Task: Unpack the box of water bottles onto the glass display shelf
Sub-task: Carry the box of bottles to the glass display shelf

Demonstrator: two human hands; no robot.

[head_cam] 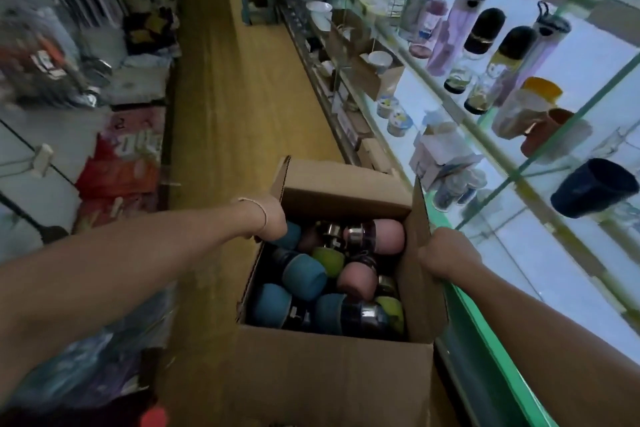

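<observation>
**Inspector:** Fingers of the left hand (268, 222) curl over the left wall of the box (311, 374); those of the right hand (446, 255) clamp its right flap. Both grasp cardboard.

**Clerk:** Stock location?

**Inspector:** Water bottles (304, 274) lie jumbled inside the box. The glass display shelf (540, 152) stands just right of the box.

**Clerk:** Hazards?

**Inspector:** The flap may fold under load and tip the box. A swing could strike the glass.

**Clerk:** Count?

**Inspector:** One box. Visible caps: four blue, two pink, two green.
</observation>
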